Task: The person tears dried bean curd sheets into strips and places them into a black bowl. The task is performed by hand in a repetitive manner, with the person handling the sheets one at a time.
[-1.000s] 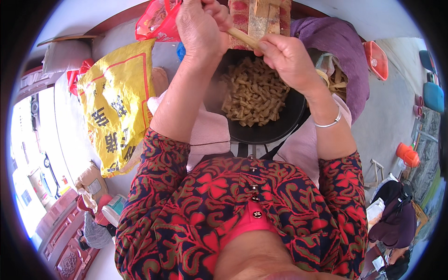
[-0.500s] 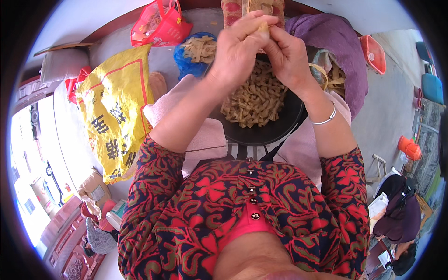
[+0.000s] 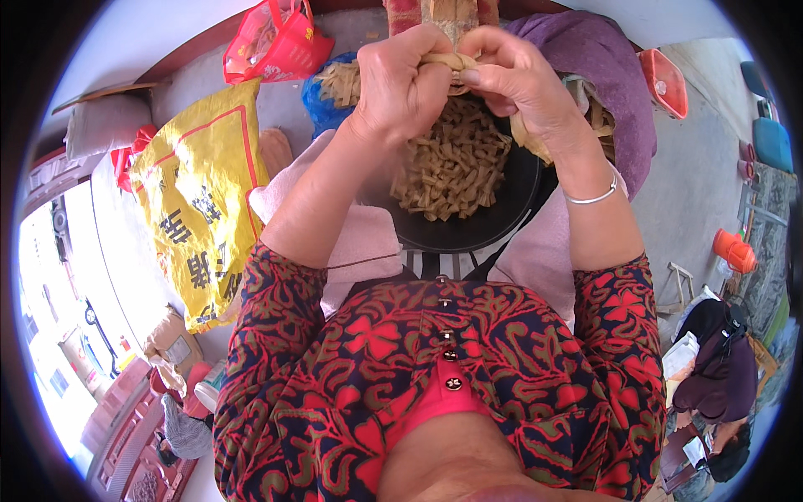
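My left hand (image 3: 403,84) is closed on one part of a tan, flat, pliable strip (image 3: 450,61). My right hand (image 3: 531,88) pinches the same strip between thumb and fingers, where it looks looped or twisted into a knot. A loose tail of the strip hangs below the right hand. Under both hands is a round black pan (image 3: 447,240) at my lap, with a heap of small brown knotted pieces (image 3: 456,171) in it. The hands are above its far edge and hide part of it.
A blue bag (image 3: 318,109) of pale strips lies left of the pan, near a red bag (image 3: 276,46) and a large yellow sack (image 3: 201,201). On the right, a purple sack (image 3: 615,75) holds more strips beside a red basket (image 3: 663,84). Pink cloth (image 3: 364,243) covers my lap.
The hands have moved slightly apart and a little nearer to me. More of the strip shows between them, and its tail now hangs below the right hand.
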`<state>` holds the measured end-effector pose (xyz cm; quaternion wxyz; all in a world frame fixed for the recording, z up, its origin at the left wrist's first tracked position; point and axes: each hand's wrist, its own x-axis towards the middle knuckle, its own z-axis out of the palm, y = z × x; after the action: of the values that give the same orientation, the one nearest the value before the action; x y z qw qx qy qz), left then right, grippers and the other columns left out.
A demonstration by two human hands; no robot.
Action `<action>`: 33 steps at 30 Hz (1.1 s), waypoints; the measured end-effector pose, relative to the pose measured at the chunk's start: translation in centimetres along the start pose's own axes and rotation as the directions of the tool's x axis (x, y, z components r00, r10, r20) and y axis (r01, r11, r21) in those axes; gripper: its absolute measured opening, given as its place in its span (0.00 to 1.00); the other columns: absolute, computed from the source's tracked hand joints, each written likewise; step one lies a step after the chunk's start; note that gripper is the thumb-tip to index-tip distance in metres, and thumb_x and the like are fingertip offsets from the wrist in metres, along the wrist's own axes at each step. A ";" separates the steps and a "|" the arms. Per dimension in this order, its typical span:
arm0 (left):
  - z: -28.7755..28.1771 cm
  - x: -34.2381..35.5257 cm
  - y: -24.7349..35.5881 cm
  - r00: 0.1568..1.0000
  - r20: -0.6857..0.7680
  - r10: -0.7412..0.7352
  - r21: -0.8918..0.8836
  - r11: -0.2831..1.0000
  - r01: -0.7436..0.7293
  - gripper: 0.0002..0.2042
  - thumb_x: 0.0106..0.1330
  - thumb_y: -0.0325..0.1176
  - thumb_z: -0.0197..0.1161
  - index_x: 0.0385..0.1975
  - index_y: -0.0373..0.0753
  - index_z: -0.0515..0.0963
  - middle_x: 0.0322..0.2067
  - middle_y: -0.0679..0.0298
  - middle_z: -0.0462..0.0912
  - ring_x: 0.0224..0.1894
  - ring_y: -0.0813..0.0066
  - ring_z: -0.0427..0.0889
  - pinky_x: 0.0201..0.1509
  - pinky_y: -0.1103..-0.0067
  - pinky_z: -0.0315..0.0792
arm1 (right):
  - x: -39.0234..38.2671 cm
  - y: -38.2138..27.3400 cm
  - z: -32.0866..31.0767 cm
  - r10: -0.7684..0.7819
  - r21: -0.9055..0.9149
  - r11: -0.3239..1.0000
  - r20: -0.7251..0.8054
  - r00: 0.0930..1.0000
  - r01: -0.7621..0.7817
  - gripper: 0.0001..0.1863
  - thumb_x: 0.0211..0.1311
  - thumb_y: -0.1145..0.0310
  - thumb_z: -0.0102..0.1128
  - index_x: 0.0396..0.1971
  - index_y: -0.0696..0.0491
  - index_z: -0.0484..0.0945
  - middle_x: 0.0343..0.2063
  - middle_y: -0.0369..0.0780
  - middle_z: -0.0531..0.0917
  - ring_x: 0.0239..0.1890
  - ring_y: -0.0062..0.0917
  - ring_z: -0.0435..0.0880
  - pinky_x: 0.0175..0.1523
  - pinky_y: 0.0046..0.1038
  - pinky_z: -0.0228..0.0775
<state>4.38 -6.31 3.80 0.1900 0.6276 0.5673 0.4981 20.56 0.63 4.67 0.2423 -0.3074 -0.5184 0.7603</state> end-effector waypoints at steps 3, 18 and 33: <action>0.0 0.3 0.0 0.949 0.107 -0.295 -0.221 0.924 0.312 0.06 0.61 0.24 0.54 0.26 0.31 0.77 0.22 0.66 0.79 0.25 0.85 0.76 0.28 0.85 0.71 | 0.2 1.2 0.0 -0.359 -0.229 0.904 0.051 0.932 0.361 0.09 0.63 0.66 0.63 0.36 0.56 0.80 0.18 0.28 0.74 0.18 0.08 0.65 0.22 0.13 0.53; -1.4 0.6 -0.1 0.947 0.292 -0.136 0.012 0.990 0.138 0.09 0.64 0.29 0.63 0.39 0.30 0.79 0.27 0.68 0.81 0.31 0.89 0.75 0.34 0.86 0.72 | 0.5 1.9 -0.6 -0.230 0.060 0.972 0.059 0.971 0.226 0.08 0.69 0.67 0.56 0.42 0.53 0.79 0.20 0.26 0.71 0.20 0.06 0.63 0.22 0.11 0.51; -3.0 0.1 0.2 0.832 0.555 -0.017 -0.828 0.089 0.554 0.20 0.70 0.38 0.50 0.13 0.46 0.59 0.08 0.73 0.57 0.06 0.83 0.57 0.13 0.83 0.52 | -0.6 -1.1 -3.8 -0.413 -0.255 0.860 0.162 0.896 0.443 0.09 0.66 0.69 0.59 0.33 0.60 0.80 0.17 0.27 0.69 0.17 0.08 0.60 0.22 0.14 0.49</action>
<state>1.89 -7.29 5.26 0.7575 0.3111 0.1677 0.5489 23.76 2.99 4.85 0.3315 -0.1768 -0.6894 0.6194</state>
